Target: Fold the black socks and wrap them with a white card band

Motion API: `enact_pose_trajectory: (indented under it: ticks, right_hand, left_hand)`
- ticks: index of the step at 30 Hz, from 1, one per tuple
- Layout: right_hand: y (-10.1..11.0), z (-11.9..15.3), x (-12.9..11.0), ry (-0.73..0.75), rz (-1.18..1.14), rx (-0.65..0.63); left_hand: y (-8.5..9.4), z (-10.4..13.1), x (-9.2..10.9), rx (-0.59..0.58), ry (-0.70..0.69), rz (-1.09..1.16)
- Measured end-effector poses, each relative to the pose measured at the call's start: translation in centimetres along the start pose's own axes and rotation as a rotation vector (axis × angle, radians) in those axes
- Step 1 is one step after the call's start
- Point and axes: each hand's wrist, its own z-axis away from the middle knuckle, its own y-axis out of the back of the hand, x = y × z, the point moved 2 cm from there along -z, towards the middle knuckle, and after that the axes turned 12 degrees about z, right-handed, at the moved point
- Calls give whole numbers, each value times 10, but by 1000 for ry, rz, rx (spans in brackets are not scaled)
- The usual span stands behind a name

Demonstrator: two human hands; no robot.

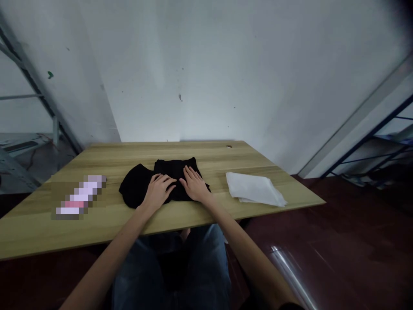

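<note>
A black cloth garment (134, 187) lies spread on the wooden table (206, 150) in front of me; its exact kind I cannot make out. My left hand (158, 189) rests on its middle, palm down, fingers stretched out toward the right. On the garment's right part lies my right hand (194, 184), flat, with its fingers pointing away from me and the thumb apart. The two hands are close together but not touching. Neither hand grips the cloth, though parts of it are hidden beneath them.
Several thin white sheets or bags (253, 188) lie stacked at the table's right. A pixelated object (80, 196) is at the left. Behind the table stands a white wall (200, 77). A metal frame (38, 90) is at far left, a blue rack (371, 142) at far right.
</note>
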Motion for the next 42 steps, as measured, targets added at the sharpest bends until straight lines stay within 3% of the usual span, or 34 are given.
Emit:
enact_pose_trajectory:
  ticks: [6, 19, 24, 30, 36, 42]
  right_hand:
    - [4, 0, 0, 8, 3, 5]
    - [4, 1, 1, 3, -20, -1]
    - [17, 7, -2, 11, -42, 18]
    - [54, 52, 24, -70, 16, 116]
    - [95, 118, 78, -304, 289, 18]
    - [94, 143, 93, -404, 336, -28]
  left_hand:
    - [-1, 3, -1, -11, 54, -15]
    - [0, 2, -1, -22, 27, -9]
    - [3, 2, 2, -9, 6, 0]
    - [3, 2, 3, 14, -16, 29]
    - [5, 3, 4, 33, -37, 42]
    - [10, 3, 11, 132, -70, 25]
